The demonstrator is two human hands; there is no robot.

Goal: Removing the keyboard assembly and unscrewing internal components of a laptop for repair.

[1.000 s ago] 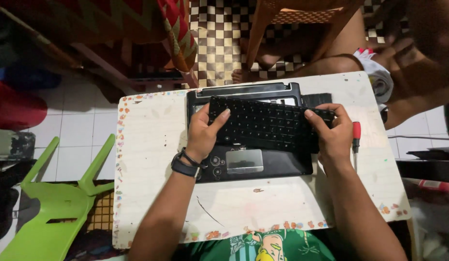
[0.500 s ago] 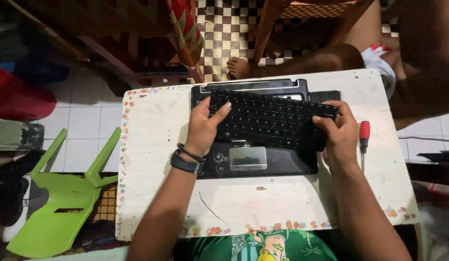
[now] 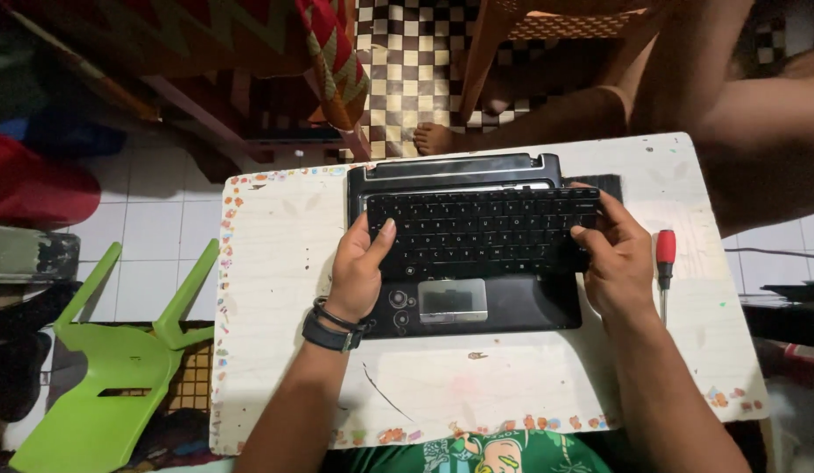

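Note:
A black laptop base (image 3: 503, 302) with a grey touchpad lies on a small white table (image 3: 275, 280). A loose black keyboard (image 3: 481, 229) sits over it, a little askew. My left hand (image 3: 359, 267), with a dark wristband, grips the keyboard's left end, thumb on the keys. My right hand (image 3: 613, 258) holds the keyboard's right end. A red-handled screwdriver (image 3: 664, 263) lies on the table just right of my right hand.
A green plastic chair (image 3: 100, 377) lies tipped over on the floor at the left. Another person's bare leg and foot (image 3: 512, 123) rest beyond the table's far edge, on a checkered mat. A wooden chair leg (image 3: 477, 52) stands behind the table.
The view has shifted slightly; both hands stay on the keyboard's ends, and the keyboard has slid a little toward me over the laptop base.

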